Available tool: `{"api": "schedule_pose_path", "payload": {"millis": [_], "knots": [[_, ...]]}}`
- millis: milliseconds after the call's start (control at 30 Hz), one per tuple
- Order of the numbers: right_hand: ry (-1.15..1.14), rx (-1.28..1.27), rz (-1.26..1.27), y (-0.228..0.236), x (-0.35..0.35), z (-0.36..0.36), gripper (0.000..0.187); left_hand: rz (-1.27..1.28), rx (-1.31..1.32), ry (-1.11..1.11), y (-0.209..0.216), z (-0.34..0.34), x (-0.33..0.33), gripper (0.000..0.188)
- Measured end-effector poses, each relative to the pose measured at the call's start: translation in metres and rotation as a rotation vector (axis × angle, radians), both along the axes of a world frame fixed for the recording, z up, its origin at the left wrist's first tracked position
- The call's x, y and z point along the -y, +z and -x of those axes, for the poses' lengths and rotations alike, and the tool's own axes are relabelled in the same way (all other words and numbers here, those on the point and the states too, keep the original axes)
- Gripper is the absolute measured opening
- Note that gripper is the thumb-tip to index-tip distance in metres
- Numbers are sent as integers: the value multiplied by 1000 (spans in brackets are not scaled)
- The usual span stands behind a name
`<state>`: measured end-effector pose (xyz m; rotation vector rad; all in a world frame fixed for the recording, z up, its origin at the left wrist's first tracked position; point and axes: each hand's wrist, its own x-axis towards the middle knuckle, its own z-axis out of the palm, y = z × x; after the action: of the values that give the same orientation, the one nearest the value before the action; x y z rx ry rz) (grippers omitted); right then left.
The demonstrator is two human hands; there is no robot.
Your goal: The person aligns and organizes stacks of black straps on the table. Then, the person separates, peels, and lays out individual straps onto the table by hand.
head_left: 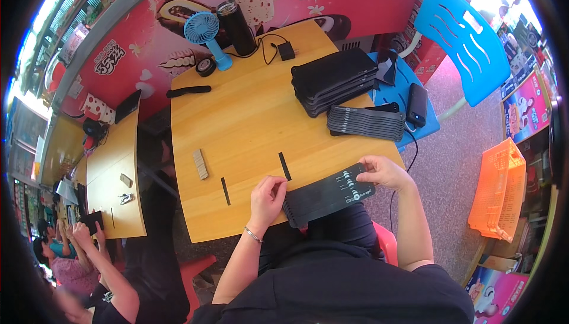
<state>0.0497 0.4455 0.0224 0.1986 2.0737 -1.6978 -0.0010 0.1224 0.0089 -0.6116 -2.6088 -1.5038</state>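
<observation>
A dark, flat, rectangular panel [323, 196] with white printed marks lies slanted over the table's front edge and my lap. My right hand [384, 174] grips its right end, thumb on top. At its upper left corner, my left hand [268, 202] is closed in a pinch; any small thing between those fingertips is hidden. The panel's left edge looks ribbed. Just beyond my left fingertips a black strip [285, 166] is on the tabletop. Another black strip [225, 191] is farther left, near a small stack of tan pieces [201, 164].
On the wooden table [237, 111] are stacked black panels [335, 78], layered grey strips [364, 121], a blue fan [204, 34] and a black flask [236, 28]. A blue chair [462, 39] holds a power bank [417, 105]. An orange basket [498, 191] stands right. Another person's hands [86, 235] work at left.
</observation>
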Motion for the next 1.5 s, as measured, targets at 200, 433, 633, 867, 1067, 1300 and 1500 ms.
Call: {"api": "schedule_pose_path", "payload": {"millis": [200,433,633,867,1067,1300,1500], "knots": [[2,12,11,6,2,0,36,7,-15,0,-2,1,1,2],[2,4,-11,7,2,-1,37,5,-17,1,-1,0,0,3],[15,-3,-18,1,0,0,36,15,-23,-2,0,0,0,3],[12,-7,-15,1,0,0,35,5,-21,-29,2,1,0,7],[15,6,2,3,0,-1,33,42,-77,-132,2,2,0,12],[15,-13,-26,7,2,-1,32,57,-43,-107,4,1,1,8],[21,-9,-10,6,2,-1,33,77,-30,-98,5,1,0,8]]}}
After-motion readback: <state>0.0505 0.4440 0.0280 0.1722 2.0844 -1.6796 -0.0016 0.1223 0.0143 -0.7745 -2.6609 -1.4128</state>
